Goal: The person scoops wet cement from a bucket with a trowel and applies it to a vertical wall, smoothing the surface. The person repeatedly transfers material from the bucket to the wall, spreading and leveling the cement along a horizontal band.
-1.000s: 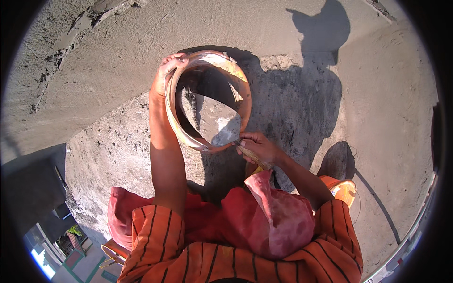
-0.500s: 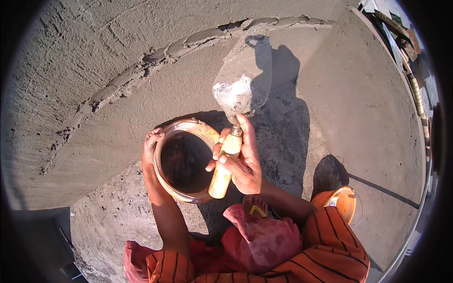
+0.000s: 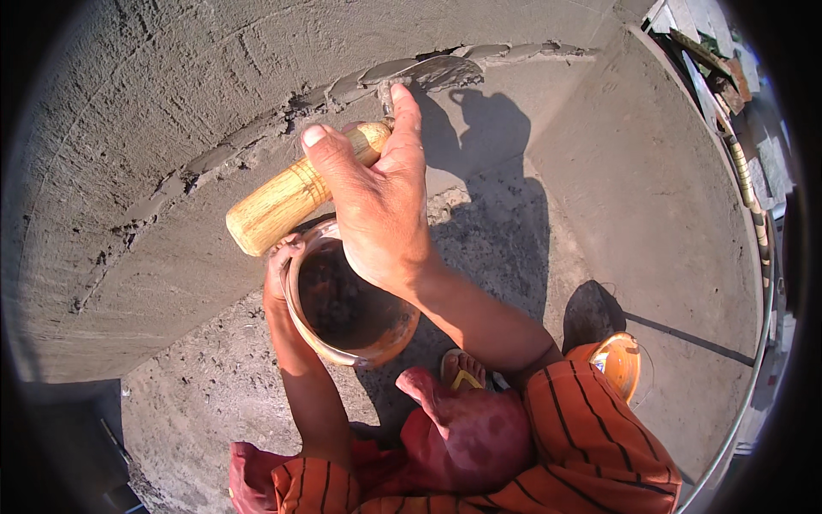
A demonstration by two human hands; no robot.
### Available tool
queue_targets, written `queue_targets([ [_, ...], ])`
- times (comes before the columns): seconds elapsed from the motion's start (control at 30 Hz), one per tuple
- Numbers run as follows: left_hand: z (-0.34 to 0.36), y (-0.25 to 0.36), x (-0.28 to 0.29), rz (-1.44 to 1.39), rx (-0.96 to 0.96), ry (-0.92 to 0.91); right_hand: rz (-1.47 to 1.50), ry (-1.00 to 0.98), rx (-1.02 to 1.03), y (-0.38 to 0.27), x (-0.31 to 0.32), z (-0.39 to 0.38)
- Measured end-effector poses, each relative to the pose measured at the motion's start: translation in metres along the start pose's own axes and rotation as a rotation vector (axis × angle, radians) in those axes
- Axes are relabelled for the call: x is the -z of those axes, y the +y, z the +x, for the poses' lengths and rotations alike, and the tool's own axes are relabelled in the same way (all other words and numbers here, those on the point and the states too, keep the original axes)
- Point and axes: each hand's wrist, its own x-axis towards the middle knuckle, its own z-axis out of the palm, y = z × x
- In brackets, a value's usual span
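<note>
My right hand (image 3: 381, 201) grips a trowel by its light wooden handle (image 3: 282, 197), thumb along the top. The trowel's mortar-smeared blade (image 3: 441, 70) is at a rough seam (image 3: 205, 163) of fresh grey mortar running across the plastered wall (image 3: 145, 68); whether it touches is hard to tell. Below, my left hand (image 3: 282, 265) holds the rim of a stained orange bucket (image 3: 385, 343) with a dark interior, partly covered by my right hand and wrist.
A second orange bucket (image 3: 616, 373) stands at the lower right, beside a smooth plastered surface (image 3: 668, 240). My sandalled foot (image 3: 462, 368) is on the rough concrete floor (image 3: 188, 411). Boards and debris (image 3: 719, 77) lie beyond the curved edge at upper right.
The trowel has risen out of the bucket to the seam, its blade now turned sideways and its handle angled down-left. The bucket sits lower in the view, still in my left hand.
</note>
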Motion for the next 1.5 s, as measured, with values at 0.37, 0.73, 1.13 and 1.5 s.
queue_targets([
  [0.37, 0.003, -0.001, -0.005, -0.086, 0.016, 0.036, 0.001, 0.09, -0.119, -0.026, -0.01, 0.003],
  [0.73, 0.0, -0.007, -0.004, -0.084, -0.046, 0.188, 0.137, -0.007, -0.118, -0.035, -0.035, 0.015],
  [1.13, 0.001, -0.009, -0.019, -0.081, -0.097, 0.097, 0.003, -0.115, -0.118, -0.011, -0.049, -0.031],
  [1.5, -0.027, 0.006, 0.011, 0.007, -0.043, 0.178, -0.345, -0.394, -1.237, 0.058, 0.191, -0.155],
])
